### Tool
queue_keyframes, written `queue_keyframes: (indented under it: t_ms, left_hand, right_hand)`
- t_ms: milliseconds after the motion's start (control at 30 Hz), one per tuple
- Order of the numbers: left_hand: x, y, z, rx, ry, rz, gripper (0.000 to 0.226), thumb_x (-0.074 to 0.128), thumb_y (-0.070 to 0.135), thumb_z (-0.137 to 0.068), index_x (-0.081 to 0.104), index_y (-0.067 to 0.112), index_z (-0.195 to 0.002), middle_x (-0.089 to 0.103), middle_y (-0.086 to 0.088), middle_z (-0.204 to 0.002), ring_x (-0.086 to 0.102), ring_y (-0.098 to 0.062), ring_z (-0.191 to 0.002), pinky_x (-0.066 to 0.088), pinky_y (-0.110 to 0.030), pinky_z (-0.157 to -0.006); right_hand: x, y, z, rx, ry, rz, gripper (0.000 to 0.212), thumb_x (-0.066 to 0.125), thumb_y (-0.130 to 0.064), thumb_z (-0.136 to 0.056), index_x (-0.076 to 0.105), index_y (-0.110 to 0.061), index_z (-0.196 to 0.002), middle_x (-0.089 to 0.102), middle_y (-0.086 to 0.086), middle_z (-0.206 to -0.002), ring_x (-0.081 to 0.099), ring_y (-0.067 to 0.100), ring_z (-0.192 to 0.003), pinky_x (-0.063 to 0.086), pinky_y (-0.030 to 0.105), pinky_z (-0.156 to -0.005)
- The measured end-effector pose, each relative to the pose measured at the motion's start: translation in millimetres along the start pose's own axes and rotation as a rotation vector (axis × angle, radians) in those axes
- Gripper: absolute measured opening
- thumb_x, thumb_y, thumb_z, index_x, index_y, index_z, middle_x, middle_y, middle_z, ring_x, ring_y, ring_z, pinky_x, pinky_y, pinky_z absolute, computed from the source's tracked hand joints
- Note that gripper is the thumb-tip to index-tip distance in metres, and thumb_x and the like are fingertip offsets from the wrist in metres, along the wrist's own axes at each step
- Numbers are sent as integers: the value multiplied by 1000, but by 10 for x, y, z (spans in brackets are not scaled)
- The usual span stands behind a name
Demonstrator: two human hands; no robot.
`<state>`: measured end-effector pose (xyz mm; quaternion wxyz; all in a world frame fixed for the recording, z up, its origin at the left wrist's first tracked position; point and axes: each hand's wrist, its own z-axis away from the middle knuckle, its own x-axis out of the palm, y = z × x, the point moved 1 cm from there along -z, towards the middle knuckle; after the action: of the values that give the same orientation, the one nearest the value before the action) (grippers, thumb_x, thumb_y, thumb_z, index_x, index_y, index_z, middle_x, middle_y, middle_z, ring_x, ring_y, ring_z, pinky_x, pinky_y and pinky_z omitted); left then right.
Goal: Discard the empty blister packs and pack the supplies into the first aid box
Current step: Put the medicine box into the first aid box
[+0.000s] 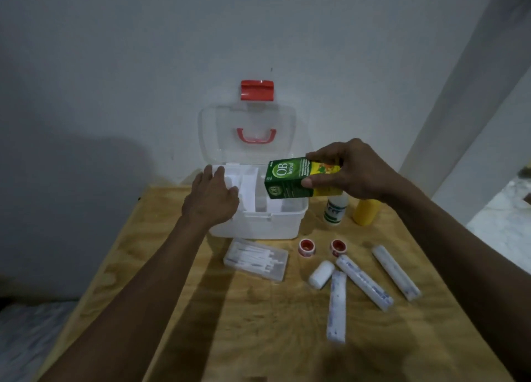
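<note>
Bench (258, 338): light wood, visible grain, yellowish tone; stands against wall, near corner of rm; carries all loose items. Wall (115, 51): plain, pale grey-white, behind bench; small dark mark upper centre. Pillar (465, 100): pale, slants along rt side of view. Floor (505, 217): speckled light surface, far rt beyond pillar. Patterned fabric (26, 332): bottom lt, blurred, type unclear.
</note>
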<state>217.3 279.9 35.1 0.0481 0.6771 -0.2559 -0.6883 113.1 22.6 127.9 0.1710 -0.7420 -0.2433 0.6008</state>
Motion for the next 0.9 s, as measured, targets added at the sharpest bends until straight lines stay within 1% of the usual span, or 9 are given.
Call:
queue_keyframes:
  t_ms: [167, 333, 467, 533, 633, 767, 900]
  left_hand:
    - [-49, 39, -22, -16, -20, 10, 71, 42, 46, -97, 16, 14, -155, 7, -6, -165, 6, -28, -152, 20, -52, -119]
    - [-11, 24, -21, -3, -3, -18, 68, 38, 47, -99, 17, 15, -155, 6, -4, -166, 4, -28, -152, 21, -54, -119]
    - [-7, 34, 7, 2, -7, -29, 66, 36, 44, -100, 15, 13, -155, 3, -5, -166, 0, -28, -152, 19, -51, -120]
    - [-8, 42, 19, 6, -6, -33, 66, 34, 44, -101, 14, 13, -155, 2, -5, -166, -2, -28, -152, 19, -51, -120]
    - [-3, 39, 25, 9, 1, -41, 65, 34, 44, -101, 14, 14, -156, 3, -5, -166, -2, -28, -152, 20, -51, -119]
    - [-3, 46, 41, 13, 16, -50, 64, 34, 44, -101, 16, 15, -155, 4, -6, -166, -1, -28, -152, 20, -50, -118]
    - [-5, 53, 44, 11, 16, -48, 64, 34, 44, -101, 16, 16, -155, 4, -5, -166, -1, -28, -152, 20, -50, -119]
  right_hand:
    - [27, 33, -273, -32, -111, 116, 64, 78, -49, -71, 66, -17, -125, 68, 0, -117, 63, 14, -96, 50, 21, -74]
    - [112, -22, -460, -45, -218, 233, 65, 79, -51, -70, 66, -19, -124, 68, -2, -121, 63, 11, -97, 48, 19, -75]
    - [271, -64, -551, -47, -267, 269, 65, 81, -49, -70, 66, -19, -125, 68, -1, -120, 64, 13, -96, 48, 20, -75]
    - [368, -73, -583, -58, -294, 282, 65, 80, -50, -70, 66, -19, -125, 68, -1, -120, 64, 14, -96, 51, 23, -76]
    - [491, -84, -607, -63, -312, 266, 64, 80, -49, -71, 66, -18, -125, 68, 0, -120, 65, 15, -97, 54, 24, -78]
    - [626, -48, -621, -53, -318, 201, 63, 81, -49, -70, 67, -19, -124, 69, -3, -118, 63, 10, -92, 47, 14, -71]
    - [755, 5, -599, -29, -335, 162, 66, 80, -49, -71, 64, -18, -128, 68, -1, -120, 63, 12, -95, 45, 15, -73]
